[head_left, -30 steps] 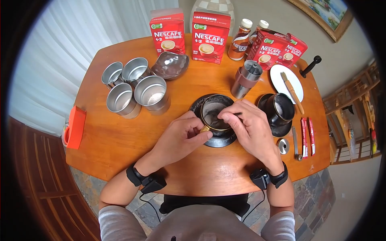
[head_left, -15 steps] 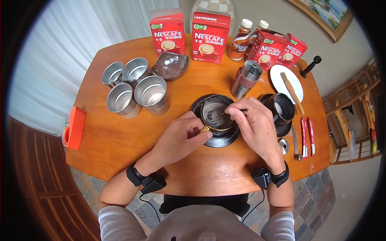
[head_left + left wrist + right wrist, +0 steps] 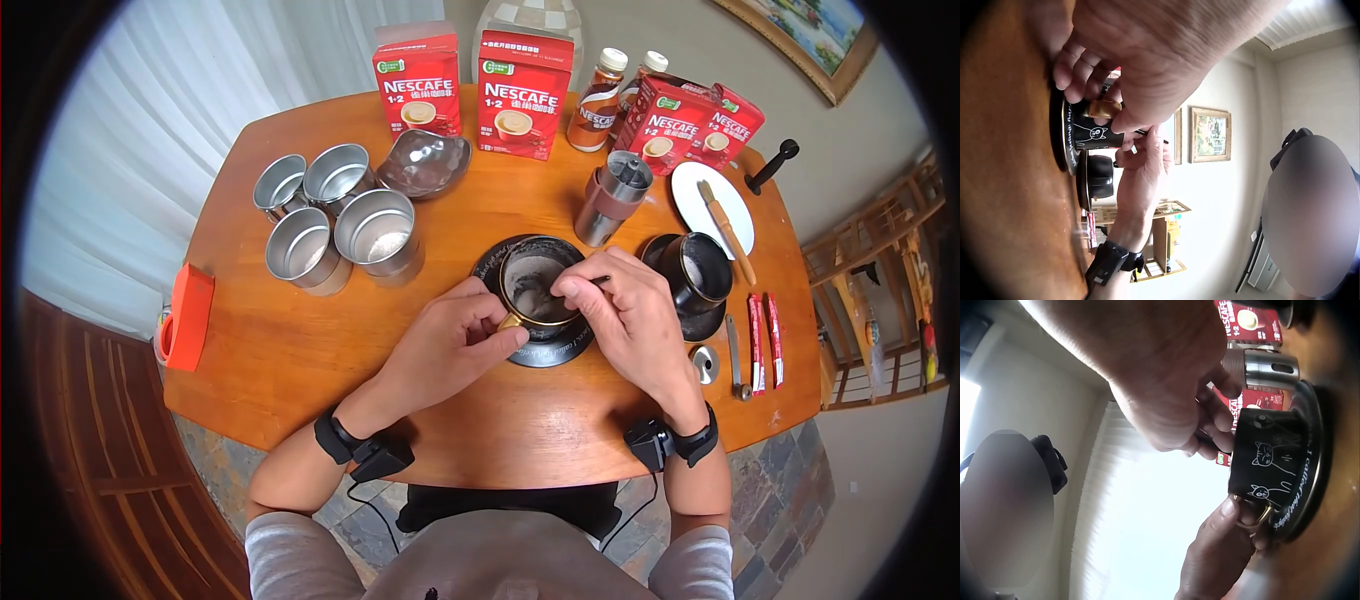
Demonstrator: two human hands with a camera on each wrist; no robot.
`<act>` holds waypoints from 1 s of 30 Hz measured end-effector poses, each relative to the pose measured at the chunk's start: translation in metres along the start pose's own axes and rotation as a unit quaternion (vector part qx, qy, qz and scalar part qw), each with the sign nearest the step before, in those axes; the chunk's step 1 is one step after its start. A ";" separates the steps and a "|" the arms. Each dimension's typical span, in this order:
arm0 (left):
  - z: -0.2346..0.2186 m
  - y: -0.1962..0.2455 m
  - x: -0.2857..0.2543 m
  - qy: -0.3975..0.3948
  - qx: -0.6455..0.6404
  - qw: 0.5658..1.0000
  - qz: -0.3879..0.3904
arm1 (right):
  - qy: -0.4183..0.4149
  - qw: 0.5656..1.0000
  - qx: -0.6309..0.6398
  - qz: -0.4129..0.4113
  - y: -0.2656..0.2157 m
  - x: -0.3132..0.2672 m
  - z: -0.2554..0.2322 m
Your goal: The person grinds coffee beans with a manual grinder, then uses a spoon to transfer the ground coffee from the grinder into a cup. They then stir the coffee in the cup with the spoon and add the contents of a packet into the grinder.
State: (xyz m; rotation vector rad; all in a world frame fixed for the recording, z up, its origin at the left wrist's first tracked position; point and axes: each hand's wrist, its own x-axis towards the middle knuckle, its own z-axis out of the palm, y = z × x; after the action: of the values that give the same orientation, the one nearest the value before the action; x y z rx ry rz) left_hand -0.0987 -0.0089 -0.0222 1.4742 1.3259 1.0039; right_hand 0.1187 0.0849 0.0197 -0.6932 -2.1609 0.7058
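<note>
A black cup point(image 3: 1269, 450) with white cat drawings stands upright on its black lettered saucer point(image 3: 560, 353). Thumb and fingers of my left hand point(image 3: 450, 345) pinch the cup's gold handle point(image 3: 1105, 109) at the near left side. Over the right side of the rim, my right hand point(image 3: 635, 320) pinches a thin dark handle point(image 3: 1165, 141); its lower end is hidden in the cup. Greyish liquid with swirled dark streaks point(image 3: 530, 270) shows inside. Beside the right hand stands a second black cup point(image 3: 712, 270) on a saucer, with pale powder in it.
Steel cups point(image 3: 375, 235) and a dark dish point(image 3: 425, 165) stand left. A grinder point(image 3: 610, 205) is behind the cup, with red coffee boxes point(image 3: 520, 95) and bottles point(image 3: 597, 105) farther back. At right lie a plate point(image 3: 690, 195) with a brush point(image 3: 730, 225), red sachets point(image 3: 757, 345) and a crank point(image 3: 738, 360).
My right hand has shifted right and then back left over the cup with the thin dark handle, and the streaks inside have moved. The left hand has stayed at the cup's handle.
</note>
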 end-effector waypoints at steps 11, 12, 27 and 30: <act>-0.001 0.003 0.000 -0.001 0.012 1.000 -0.005 | 0.006 1.000 -0.028 0.001 0.000 0.000 0.001; -0.001 0.003 0.000 0.000 0.012 1.000 -0.002 | 0.009 1.000 -0.029 0.001 0.001 0.000 0.003; 0.001 0.007 0.001 0.019 0.002 1.000 0.007 | -0.009 0.999 0.000 0.052 -0.003 0.001 -0.004; 0.000 0.008 0.000 0.014 0.008 1.000 0.002 | 0.014 0.999 -0.025 0.032 0.000 0.002 -0.001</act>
State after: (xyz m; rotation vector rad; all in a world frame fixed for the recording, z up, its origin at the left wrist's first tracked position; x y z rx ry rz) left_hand -0.0963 -0.0088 -0.0151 1.4796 1.3532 1.0222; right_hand 0.1182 0.0858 0.0209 -0.7976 -2.1449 0.6725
